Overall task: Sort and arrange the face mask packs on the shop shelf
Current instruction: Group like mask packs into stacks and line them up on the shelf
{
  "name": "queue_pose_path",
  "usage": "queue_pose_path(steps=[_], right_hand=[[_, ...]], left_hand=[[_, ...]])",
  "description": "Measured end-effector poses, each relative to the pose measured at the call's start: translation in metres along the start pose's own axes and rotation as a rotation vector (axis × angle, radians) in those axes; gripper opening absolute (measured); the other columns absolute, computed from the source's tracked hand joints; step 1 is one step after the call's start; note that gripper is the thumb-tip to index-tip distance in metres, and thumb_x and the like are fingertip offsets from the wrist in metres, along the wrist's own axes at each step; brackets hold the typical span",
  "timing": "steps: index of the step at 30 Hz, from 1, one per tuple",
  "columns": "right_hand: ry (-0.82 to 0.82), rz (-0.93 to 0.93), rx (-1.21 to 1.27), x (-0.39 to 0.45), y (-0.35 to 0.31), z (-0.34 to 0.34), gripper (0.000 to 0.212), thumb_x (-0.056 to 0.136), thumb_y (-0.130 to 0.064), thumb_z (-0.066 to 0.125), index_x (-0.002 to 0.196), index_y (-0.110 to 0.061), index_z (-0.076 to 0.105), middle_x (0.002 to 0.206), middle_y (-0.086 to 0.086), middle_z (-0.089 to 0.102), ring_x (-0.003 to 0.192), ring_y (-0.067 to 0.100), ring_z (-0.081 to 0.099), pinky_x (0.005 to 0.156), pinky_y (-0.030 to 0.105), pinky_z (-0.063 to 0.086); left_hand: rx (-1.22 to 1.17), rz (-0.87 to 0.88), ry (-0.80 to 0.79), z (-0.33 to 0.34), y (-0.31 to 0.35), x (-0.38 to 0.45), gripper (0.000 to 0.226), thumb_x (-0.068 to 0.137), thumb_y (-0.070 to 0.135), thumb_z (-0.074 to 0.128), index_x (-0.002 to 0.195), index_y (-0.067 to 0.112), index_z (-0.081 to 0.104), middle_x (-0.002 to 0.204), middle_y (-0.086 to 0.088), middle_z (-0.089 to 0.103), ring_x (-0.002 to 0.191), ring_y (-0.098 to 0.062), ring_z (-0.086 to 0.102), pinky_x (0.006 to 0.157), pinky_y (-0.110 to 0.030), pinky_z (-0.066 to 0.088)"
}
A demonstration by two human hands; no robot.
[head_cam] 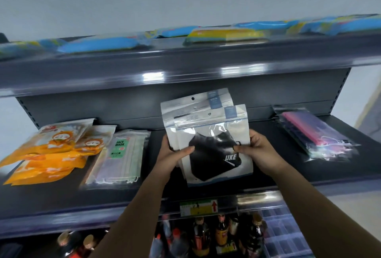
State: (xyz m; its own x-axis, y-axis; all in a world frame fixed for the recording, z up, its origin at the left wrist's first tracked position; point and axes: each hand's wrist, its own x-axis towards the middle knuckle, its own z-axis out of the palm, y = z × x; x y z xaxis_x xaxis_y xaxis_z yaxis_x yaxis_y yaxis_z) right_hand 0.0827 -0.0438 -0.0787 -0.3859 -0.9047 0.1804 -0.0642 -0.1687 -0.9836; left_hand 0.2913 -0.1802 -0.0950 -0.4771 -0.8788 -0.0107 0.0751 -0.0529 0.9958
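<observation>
Centre of frame: both hands hold a small stack of clear-and-white plastic zip pouches with black cloth masks inside (208, 138), tilted up off the dark grey metal middle shelf (268, 175). At least three pouches are fanned, their hang-hole tops offset toward the upper middle; the bottom edges sit low over or on the shelf, can't tell which. The front pouch shows a black mask with white "UKE" lettering.

The left hand (173, 154) grips the stack's left edge, thumb across the front, fingers curled behind. The right hand (255, 150) grips the right edge, thumb on the front near the mask's ear loop, fingers wrapped behind. Bare forearms come in from the bottom of the frame.

Left of frame, flat on the same shelf: a pile of orange-and-white cartoon-print mask packs (51, 150), overlapping loosely. Just beside them on the right is a stack of clear packs with pastel masks and a green "FACE MASK" label (121, 154). Right of frame: a stack of clear packs with pink, purple and dark masks (317, 136), lying at an angle, well apart from the hands.

Upper shelf (185, 62) across the top: blurry blue and yellow packs (222, 35) in a row. Bottom of frame, lower level: dark bottles with caps (220, 233), and a green-yellow shelf tag (198, 206) on the shelf edge.
</observation>
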Motion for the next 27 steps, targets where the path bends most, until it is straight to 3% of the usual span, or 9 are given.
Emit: queue_pose_path(steps=[3, 8, 10, 14, 19, 27], right_hand=[[0.083, -0.034, -0.063, 0.003, -0.003, 0.007, 0.045, 0.077, 0.018, 0.061, 0.104, -0.018, 0.062, 0.098, 0.009, 0.07, 0.094, 0.025, 0.065, 0.091, 0.041, 0.051], [0.178, -0.092, -0.13, 0.01, -0.009, 0.015, 0.054, 0.078, 0.011, 0.065, 0.11, -0.031, 0.053, 0.113, 0.006, 0.065, 0.107, 0.022, 0.062, 0.098, 0.044, 0.049], [0.184, -0.11, -0.148, 0.008, -0.011, 0.015, 0.059, 0.077, 0.01, 0.067, 0.115, -0.032, 0.049, 0.116, 0.003, 0.064, 0.11, 0.019, 0.06, 0.097, 0.039, 0.049], [0.153, -0.113, -0.149, -0.001, -0.006, 0.021, 0.072, 0.074, 0.013, 0.069, 0.126, -0.027, 0.038, 0.113, -0.009, 0.058, 0.106, 0.003, 0.057, 0.085, 0.016, 0.05], [0.21, -0.123, -0.158, -0.006, -0.005, 0.031, 0.072, 0.076, 0.011, 0.067, 0.13, -0.019, 0.031, 0.108, -0.016, 0.056, 0.1, -0.007, 0.055, 0.082, 0.008, 0.049], [0.22, -0.118, -0.233, -0.009, -0.006, 0.025, 0.076, 0.074, 0.009, 0.07, 0.133, -0.021, 0.033, 0.109, -0.021, 0.051, 0.105, -0.004, 0.051, 0.096, 0.026, 0.045]], left_hand=[[0.014, 0.149, 0.098, 0.008, 0.008, -0.004, 0.066, 0.07, -0.001, 0.078, 0.125, 0.02, 0.048, 0.119, -0.004, 0.063, 0.109, -0.017, 0.061, 0.092, -0.035, 0.052], [0.06, 0.292, 0.12, 0.02, 0.024, -0.007, 0.06, 0.078, 0.001, 0.073, 0.124, 0.026, 0.045, 0.111, 0.013, 0.061, 0.107, -0.005, 0.058, 0.098, -0.035, 0.048], [0.055, 0.309, 0.106, 0.021, 0.025, -0.009, 0.062, 0.078, 0.0, 0.072, 0.128, 0.023, 0.043, 0.115, 0.01, 0.061, 0.111, -0.009, 0.058, 0.1, -0.036, 0.048], [0.08, 0.3, 0.065, 0.026, 0.016, -0.015, 0.082, 0.076, 0.0, 0.073, 0.143, 0.024, 0.031, 0.128, 0.004, 0.057, 0.119, -0.011, 0.055, 0.101, -0.034, 0.046], [0.098, 0.316, 0.112, 0.04, 0.014, -0.02, 0.078, 0.077, 0.001, 0.073, 0.142, 0.016, 0.033, 0.126, 0.0, 0.058, 0.119, -0.014, 0.055, 0.101, -0.029, 0.045], [0.111, 0.295, 0.08, 0.037, 0.009, -0.02, 0.072, 0.076, -0.006, 0.07, 0.135, 0.02, 0.038, 0.117, 0.011, 0.059, 0.114, -0.007, 0.056, 0.093, -0.018, 0.047]])
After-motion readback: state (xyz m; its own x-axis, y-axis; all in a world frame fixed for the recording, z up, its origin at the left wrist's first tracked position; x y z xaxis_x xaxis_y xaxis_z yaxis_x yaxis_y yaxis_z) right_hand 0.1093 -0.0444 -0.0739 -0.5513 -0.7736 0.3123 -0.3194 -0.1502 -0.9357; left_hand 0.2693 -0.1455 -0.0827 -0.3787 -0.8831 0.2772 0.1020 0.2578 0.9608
